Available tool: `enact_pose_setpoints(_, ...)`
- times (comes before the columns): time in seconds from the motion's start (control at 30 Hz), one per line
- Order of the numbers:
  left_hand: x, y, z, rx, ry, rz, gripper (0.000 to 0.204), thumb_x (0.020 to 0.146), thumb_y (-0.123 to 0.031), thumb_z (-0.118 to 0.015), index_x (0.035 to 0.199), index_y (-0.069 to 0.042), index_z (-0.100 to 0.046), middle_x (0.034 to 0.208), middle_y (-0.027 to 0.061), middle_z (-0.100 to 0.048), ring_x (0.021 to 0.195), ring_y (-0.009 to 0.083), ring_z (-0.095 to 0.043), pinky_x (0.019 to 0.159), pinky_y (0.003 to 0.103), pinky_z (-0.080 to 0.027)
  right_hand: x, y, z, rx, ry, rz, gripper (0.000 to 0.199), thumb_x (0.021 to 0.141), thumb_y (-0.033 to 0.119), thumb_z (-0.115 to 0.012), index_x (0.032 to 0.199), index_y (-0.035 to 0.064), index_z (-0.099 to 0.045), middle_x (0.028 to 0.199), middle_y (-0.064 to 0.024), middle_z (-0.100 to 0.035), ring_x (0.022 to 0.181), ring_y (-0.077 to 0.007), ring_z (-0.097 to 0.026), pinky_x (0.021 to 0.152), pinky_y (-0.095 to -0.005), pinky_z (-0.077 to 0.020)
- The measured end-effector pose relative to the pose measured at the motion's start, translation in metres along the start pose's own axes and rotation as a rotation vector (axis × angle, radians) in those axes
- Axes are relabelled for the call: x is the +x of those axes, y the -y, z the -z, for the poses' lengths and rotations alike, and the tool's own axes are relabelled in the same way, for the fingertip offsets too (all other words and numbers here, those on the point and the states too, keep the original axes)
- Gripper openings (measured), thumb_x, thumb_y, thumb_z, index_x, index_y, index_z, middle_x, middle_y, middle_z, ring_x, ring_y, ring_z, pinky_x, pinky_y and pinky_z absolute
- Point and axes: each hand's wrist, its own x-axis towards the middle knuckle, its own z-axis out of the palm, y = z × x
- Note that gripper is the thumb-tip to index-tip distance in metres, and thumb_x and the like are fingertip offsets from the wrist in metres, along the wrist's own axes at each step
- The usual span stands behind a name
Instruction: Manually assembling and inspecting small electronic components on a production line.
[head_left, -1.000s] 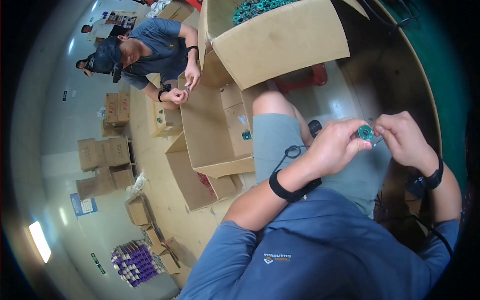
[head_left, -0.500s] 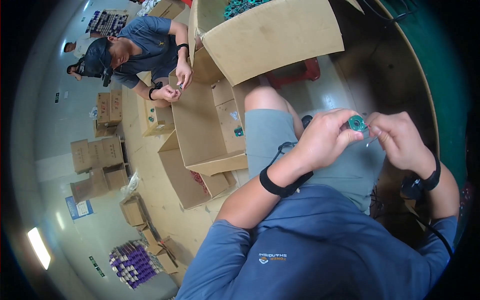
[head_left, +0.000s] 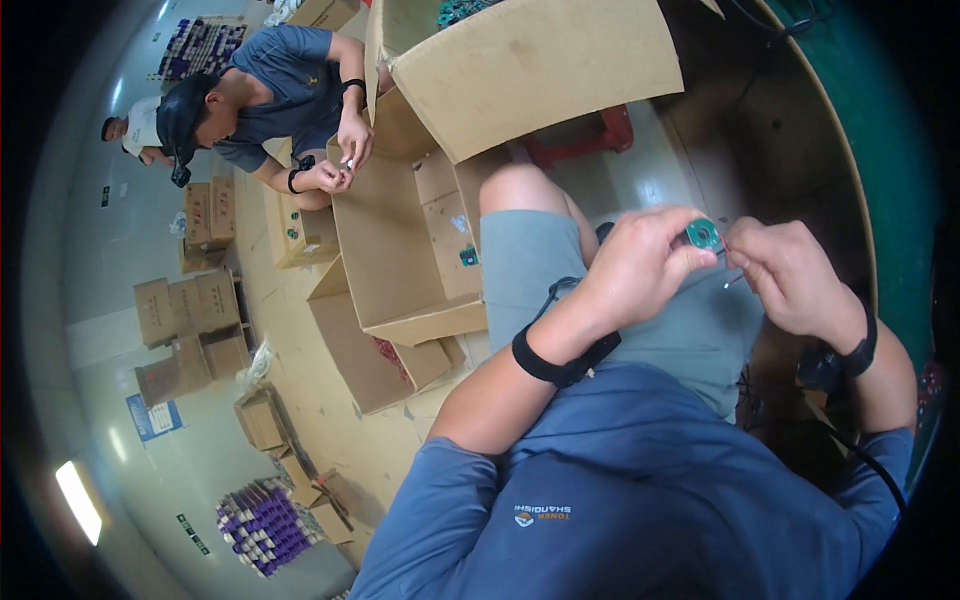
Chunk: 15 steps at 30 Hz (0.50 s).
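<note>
My left hand [head_left: 640, 262] pinches a small round green part [head_left: 702, 234] between thumb and fingers, held over my lap. My right hand [head_left: 785, 270] is closed beside it, fingertips touching the part's right side and gripping a thin wire or pin [head_left: 733, 281] that sticks out below. Both wrists wear black bands. My knee in grey shorts [head_left: 530, 240] shows just behind the hands.
An open cardboard box [head_left: 405, 270] lies on the floor to my left, a larger box [head_left: 540, 70] with green parts stands ahead. Another person [head_left: 270, 90] sits at upper left handling a small piece. Stacked cartons [head_left: 190, 330] and a purple pile [head_left: 262, 520] lie farther left.
The view has shifted slightly; my hands stay together on the green part, with the right fingers drawn a little closer to it. The other person keeps working.
</note>
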Motion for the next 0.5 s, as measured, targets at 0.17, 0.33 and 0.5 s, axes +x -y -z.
enact_pose_setpoints(0.17,0.005,-0.003,-0.002,0.006,0.027,-0.062,0.021,0.085,-0.015,-0.073,0.097,-0.001,-0.065,0.081,0.015,-0.063,0.073,0.0305,-0.063,0.068,0.037,-0.05,0.001,-0.006,0.006,-0.045,-0.052,-0.074,0.003,0.085,-0.001,-0.058,0.082,-0.0005,-0.058,0.072,-0.0179,-0.061,0.069,-0.0371,-0.064,0.061,-0.0406,-0.0503)
enact_pose_setpoints(0.33,0.002,-0.007,-0.006,0.056,0.036,-0.065,0.018,0.087,-0.012,-0.071,0.1,0.0,-0.065,0.08,0.0138,-0.063,0.073,0.0268,-0.064,0.066,0.037,-0.05,-0.002,-0.007,0.01,-0.054,-0.073,-0.068,0.005,0.087,0.0,-0.058,0.082,0.0003,-0.06,0.072,-0.0177,-0.061,0.069,-0.037,-0.064,0.061,-0.0415,-0.0504)
enact_pose_setpoints(0.5,-0.004,-0.006,-0.003,-0.049,0.039,0.107,0.022,0.083,-0.014,-0.074,0.099,-0.002,-0.065,0.084,0.0163,-0.063,0.077,0.0318,-0.064,0.068,0.039,-0.048,0.004,-0.009,0.01,-0.076,-0.056,0.012,0.003,0.086,0.003,-0.06,0.083,0.0018,-0.062,0.07,-0.0188,-0.062,0.069,-0.0381,-0.065,0.061,-0.0449,-0.0506)
